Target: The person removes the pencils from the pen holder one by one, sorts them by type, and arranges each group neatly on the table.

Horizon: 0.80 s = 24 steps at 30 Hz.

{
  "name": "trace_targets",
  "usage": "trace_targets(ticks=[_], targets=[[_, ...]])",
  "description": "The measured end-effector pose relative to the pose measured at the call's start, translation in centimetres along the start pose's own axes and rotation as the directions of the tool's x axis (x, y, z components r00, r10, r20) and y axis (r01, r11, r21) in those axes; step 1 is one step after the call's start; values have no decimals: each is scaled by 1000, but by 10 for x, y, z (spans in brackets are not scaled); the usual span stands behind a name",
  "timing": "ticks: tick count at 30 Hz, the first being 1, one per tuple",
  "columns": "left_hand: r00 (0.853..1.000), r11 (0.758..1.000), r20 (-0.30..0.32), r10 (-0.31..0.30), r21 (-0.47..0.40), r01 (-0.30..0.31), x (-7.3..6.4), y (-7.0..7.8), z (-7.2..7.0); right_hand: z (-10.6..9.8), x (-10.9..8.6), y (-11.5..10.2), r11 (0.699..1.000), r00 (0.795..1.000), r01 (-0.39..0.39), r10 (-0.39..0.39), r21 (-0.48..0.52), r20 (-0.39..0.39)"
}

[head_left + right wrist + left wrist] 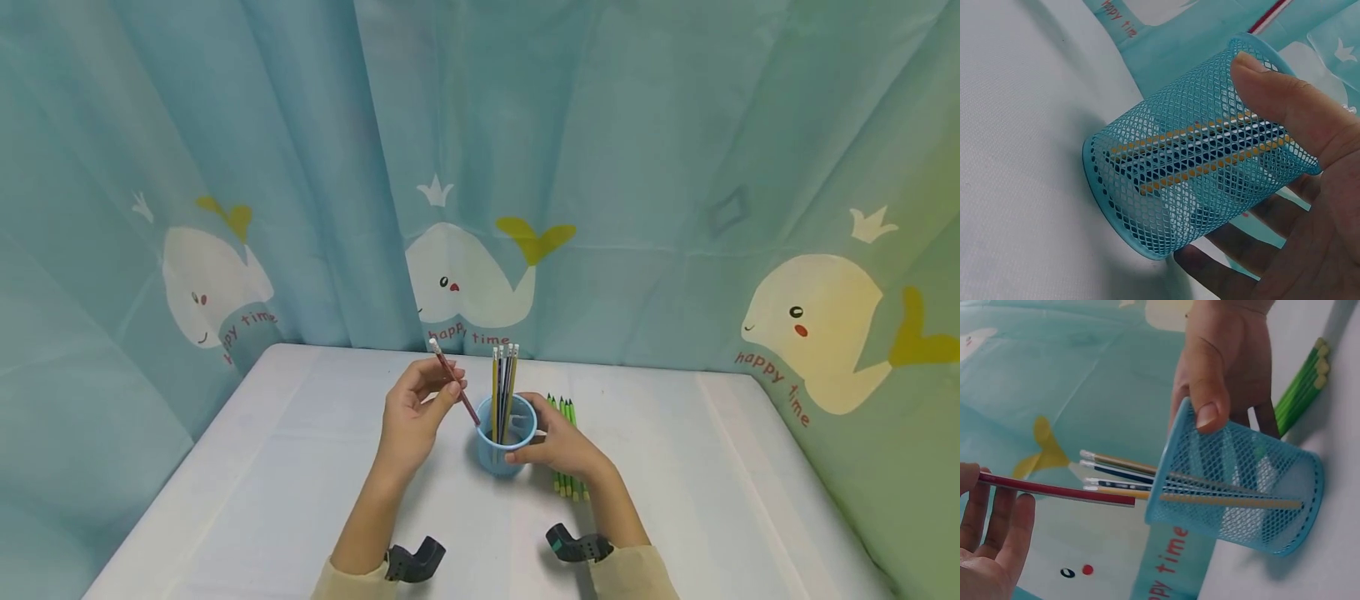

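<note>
My left hand [411,417] pinches a red pencil [1072,491] between thumb and fingers, its white eraser end up. The pencil slants down, with its lower end right at the rim of a light blue mesh pencil cup [497,463]. Round the cup's right side, my right hand [567,447] grips it, thumb near the rim and fingers behind the mesh. Several pencils [504,383], yellow and dark striped ones, stand inside the cup with white erasers upward. Through the mesh in the right wrist view, their lower ends [1147,187] show near the cup's base.
Several green pencils [563,483] lie side by side on the white table [300,467], just right of the cup and partly behind my right hand and forearm. A teal curtain [637,208] with whale prints hangs along the table's back edge and sides.
</note>
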<state>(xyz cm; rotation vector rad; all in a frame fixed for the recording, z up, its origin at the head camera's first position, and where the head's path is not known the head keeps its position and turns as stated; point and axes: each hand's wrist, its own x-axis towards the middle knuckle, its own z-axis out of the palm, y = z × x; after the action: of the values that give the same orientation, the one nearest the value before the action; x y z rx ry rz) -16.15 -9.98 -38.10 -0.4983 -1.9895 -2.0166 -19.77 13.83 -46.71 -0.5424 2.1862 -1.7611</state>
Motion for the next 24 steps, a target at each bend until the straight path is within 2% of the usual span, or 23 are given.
trace_targets(ticks=[6, 9, 19, 24], targets=[[998, 997, -38, -50, 56, 52, 2, 2, -4, -1, -1, -2, 1000, 1000, 0, 0, 1, 5], [996, 996, -52, -66, 53, 69, 3, -2, -8, -1, -1, -2, 1000, 1000, -2, 2, 8, 8], [993, 995, -72, -97, 22, 99, 8, -21, -19, -2, 1, 0, 1000, 1000, 7, -8, 9, 23], [981, 982, -78, -176, 58, 181, 8, -37, -24, -1, 0, 0, 1000, 1000, 16, -16, 13, 23]])
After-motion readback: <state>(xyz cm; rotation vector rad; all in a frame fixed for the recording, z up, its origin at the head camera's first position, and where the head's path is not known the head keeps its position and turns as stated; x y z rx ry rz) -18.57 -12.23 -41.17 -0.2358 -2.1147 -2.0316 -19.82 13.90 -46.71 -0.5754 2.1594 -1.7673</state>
